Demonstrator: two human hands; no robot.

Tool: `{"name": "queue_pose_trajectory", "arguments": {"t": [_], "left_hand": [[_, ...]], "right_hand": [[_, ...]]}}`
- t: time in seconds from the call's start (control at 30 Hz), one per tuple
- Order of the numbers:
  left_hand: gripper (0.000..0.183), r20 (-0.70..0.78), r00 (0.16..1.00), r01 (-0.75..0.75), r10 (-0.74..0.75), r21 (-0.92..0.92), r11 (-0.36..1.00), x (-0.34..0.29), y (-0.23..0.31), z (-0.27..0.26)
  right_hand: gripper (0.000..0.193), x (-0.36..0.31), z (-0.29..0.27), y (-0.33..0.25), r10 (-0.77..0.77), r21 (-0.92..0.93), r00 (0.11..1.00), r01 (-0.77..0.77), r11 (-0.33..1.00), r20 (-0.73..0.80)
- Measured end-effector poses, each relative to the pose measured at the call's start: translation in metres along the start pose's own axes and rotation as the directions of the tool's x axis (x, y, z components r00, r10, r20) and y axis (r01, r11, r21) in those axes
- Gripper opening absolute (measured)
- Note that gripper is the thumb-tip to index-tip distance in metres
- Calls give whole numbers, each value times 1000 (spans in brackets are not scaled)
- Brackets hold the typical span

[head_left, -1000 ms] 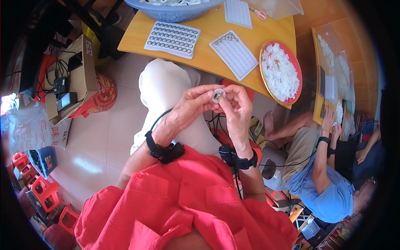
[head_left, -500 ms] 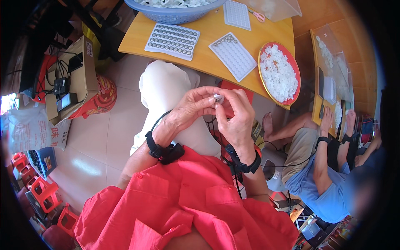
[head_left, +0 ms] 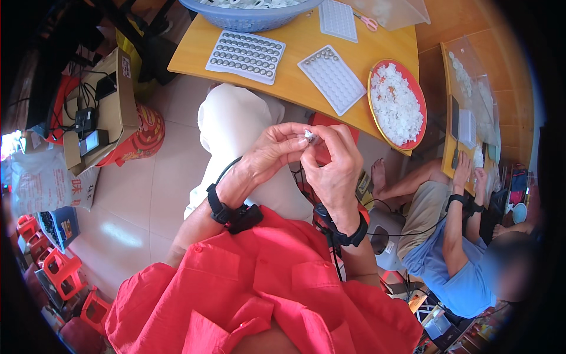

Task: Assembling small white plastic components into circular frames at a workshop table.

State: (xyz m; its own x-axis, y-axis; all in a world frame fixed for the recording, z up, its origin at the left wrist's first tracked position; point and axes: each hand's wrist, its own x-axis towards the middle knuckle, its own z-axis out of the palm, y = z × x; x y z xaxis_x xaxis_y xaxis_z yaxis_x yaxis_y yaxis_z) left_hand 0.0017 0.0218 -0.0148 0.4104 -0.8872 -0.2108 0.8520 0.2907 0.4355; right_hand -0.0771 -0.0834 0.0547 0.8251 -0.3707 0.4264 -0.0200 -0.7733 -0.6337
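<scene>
Okay, your left hand point(head_left: 272, 150) pinches a small white piece point(head_left: 309, 135), fingers point(head_left: 295, 144) nearly closed; right hand point(head_left: 336, 168) curls half-open at it, hold unclear. Seemingly in-hand adjusting; next needs steadiness.

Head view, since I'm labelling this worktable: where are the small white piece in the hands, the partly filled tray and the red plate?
Small white piece point(head_left: 309, 135): head view, its exposed part.
Partly filled tray point(head_left: 333, 84): head view, its bare middle.
Red plate point(head_left: 414, 86): head view, red inner rim, upper right.
</scene>
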Motion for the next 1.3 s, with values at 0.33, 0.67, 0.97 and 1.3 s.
{"name": "queue_pose_trajectory", "arguments": {"t": [0.33,0.67,0.97,1.3], "left_hand": [[23,4,1000,10,-10,-53,999,1,0,-1],[23,7,1000,-1,1,-58,998,2,-2,-1],[23,26,999,-31,33,-71,997,4,0,4],[31,28,1000,-10,8,74,997,-1,2,2]], "right_hand": [[21,2,3,0,-20,-51,1000,20,998,-11],[24,1,4,8,-16,17,999,17,1000,-32],[31,2,-5,2,4,60,1000,-3,998,-9],[28,2,-8,12,14,97,992,-26,995,122]]}}
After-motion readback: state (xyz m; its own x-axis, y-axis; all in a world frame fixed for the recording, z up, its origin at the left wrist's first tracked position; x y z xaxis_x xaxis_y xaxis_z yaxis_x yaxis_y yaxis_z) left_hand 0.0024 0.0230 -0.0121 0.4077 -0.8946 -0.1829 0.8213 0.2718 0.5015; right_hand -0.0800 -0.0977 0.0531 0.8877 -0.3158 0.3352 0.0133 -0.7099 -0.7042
